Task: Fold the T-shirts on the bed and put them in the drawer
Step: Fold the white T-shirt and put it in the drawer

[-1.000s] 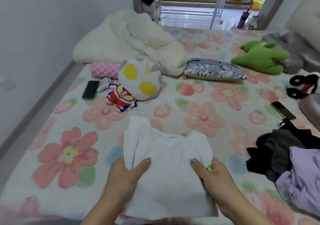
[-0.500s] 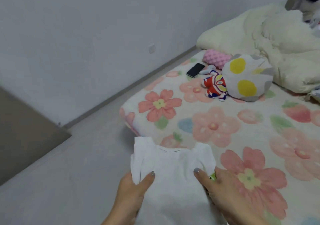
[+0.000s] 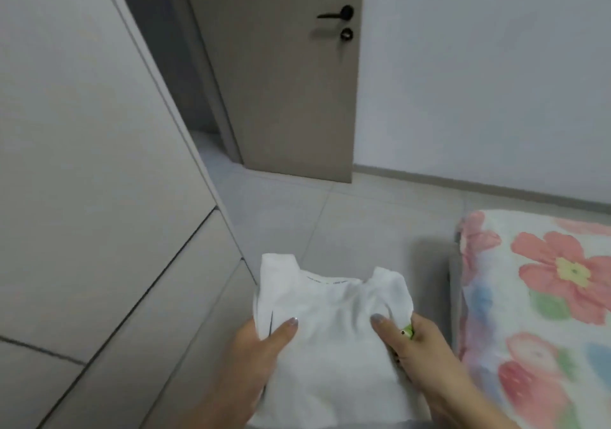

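Left hand [image 3: 254, 359] at 7 o'clock of the view: thumb flat on top of the folded white T-shirt [image 3: 330, 322], other fingers under the cloth and out of sight. It pinches the shirt's left edge.

Right hand [image 3: 423, 352] at 5 o'clock, same grip: thumb on top, fingers beneath, clamping the right edge. A small green patch [image 3: 408, 331] shows at the shirt's edge against this hand; too small to tell what it is.

T-shirt sits between both hands at 6 o'clock, held in the air over the tiled floor [image 3: 347, 217], collar toward 12 o'clock. It is apart from both bed and cabinet.

Bed [image 3: 535, 313] at 4 o'clock, corner only, flowered cover in pink, green and blue, near the right hand.

Cabinet [image 3: 82, 164] fills 9 o'clock: pale flat fronts with dark seams between panels, all flush.

Door [image 3: 281, 91] at 12 o'clock, with a dark gap along its left side and a black handle [image 3: 337, 15] near its right edge.

Grey wall [image 3: 479, 65] runs from 1 to 3 o'clock.
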